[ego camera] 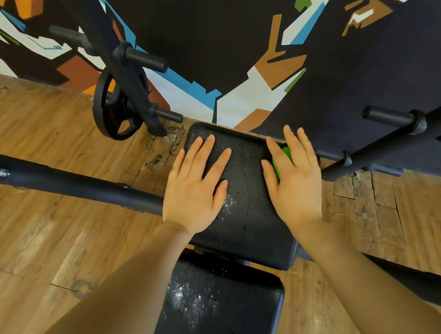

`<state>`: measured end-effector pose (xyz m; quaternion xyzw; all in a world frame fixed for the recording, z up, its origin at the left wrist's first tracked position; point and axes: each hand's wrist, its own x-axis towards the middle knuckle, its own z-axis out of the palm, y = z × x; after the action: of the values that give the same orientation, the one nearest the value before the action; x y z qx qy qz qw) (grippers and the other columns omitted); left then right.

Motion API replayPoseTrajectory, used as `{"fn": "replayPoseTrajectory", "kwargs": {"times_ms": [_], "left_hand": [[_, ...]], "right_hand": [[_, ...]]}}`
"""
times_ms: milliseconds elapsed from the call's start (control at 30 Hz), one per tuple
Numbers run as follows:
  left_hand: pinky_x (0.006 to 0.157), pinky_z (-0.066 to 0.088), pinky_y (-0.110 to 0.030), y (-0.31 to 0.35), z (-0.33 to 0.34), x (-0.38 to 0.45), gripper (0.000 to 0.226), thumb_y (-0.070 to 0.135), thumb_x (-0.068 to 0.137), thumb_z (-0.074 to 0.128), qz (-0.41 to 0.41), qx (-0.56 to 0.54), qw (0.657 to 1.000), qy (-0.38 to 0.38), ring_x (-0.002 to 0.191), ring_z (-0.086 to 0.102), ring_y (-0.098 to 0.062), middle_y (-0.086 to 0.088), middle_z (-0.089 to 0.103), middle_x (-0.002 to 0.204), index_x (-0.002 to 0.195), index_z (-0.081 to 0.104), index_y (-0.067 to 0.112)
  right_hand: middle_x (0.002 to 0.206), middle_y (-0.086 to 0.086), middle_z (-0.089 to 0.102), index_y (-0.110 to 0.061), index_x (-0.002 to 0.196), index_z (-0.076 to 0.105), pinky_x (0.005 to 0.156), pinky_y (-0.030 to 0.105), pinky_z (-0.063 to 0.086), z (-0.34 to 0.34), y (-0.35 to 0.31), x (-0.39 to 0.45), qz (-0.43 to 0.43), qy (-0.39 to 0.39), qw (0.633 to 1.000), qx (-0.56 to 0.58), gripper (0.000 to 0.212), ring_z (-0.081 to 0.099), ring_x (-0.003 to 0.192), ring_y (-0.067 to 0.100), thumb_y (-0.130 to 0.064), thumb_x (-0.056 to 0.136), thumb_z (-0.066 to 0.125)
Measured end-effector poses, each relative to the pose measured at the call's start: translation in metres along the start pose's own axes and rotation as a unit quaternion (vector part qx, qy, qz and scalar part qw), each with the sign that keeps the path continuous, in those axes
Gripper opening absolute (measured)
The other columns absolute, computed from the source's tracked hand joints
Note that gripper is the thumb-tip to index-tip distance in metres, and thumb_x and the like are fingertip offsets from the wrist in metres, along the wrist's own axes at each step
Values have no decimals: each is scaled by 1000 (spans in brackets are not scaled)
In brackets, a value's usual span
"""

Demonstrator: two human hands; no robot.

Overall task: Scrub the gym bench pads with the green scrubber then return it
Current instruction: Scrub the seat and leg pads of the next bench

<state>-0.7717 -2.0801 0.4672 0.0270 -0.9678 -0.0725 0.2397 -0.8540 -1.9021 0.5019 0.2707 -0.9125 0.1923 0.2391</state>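
The black far bench pad (248, 199) carries white specks near its middle. My left hand (197, 183) lies flat on its left half, fingers straight and spread. My right hand (294, 177) presses flat on the green scrubber (279, 161) at the pad's far right corner; only a sliver of green shows under the palm and fingers. The near bench pad (225, 309) below has a patch of white powder on its left part.
A black rack upright with pegs and a weight plate (118, 108) stands at the left. Another black upright with a peg (388, 116) rises at the right. A black bar (64, 181) crosses the wooden floor on the left. A painted wall lies beyond the bench.
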Motion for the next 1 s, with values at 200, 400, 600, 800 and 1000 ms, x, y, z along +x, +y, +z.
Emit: {"fn": "replayPoseTrajectory", "kwargs": {"times_ms": [200,400,600,800,1000], "left_hand": [[115,28,-52,1,-1,0,51,37,99,34,6,0,1000,2,144,28,-32,-13,34,154,146,41,20],[116,22,-48,0,0,-2,51,37,99,35,3,8,1000,-2,146,25,-30,-12,30,156,147,39,21],[117,22,-48,2,-2,-2,51,37,100,32,1,7,1000,-8,146,23,-30,-12,28,157,148,37,21],[118,21,-48,2,-2,-1,52,37,99,31,-3,19,1000,-16,146,22,-30,-11,29,157,149,36,22],[115,26,-49,3,-2,0,52,38,99,30,1,21,1000,-4,144,28,-32,-13,34,154,147,41,20]], "right_hand": [[145,20,47,-2,130,59,112,46,28,5,-12,-17,29,44,998,-19,39,39,137,40,-17,95,50],[148,19,44,-5,133,57,116,44,26,10,-18,-48,45,41,998,-26,39,35,140,36,-19,99,45],[146,20,46,-3,131,59,114,46,27,4,-20,-56,36,29,999,-3,38,37,139,38,-16,96,49],[148,21,42,-2,135,56,116,46,24,-15,1,-14,53,24,997,41,41,32,142,40,-6,94,59],[154,17,35,-6,142,49,118,39,18,-14,11,-2,98,-10,994,44,44,25,145,36,-16,99,54]]}}
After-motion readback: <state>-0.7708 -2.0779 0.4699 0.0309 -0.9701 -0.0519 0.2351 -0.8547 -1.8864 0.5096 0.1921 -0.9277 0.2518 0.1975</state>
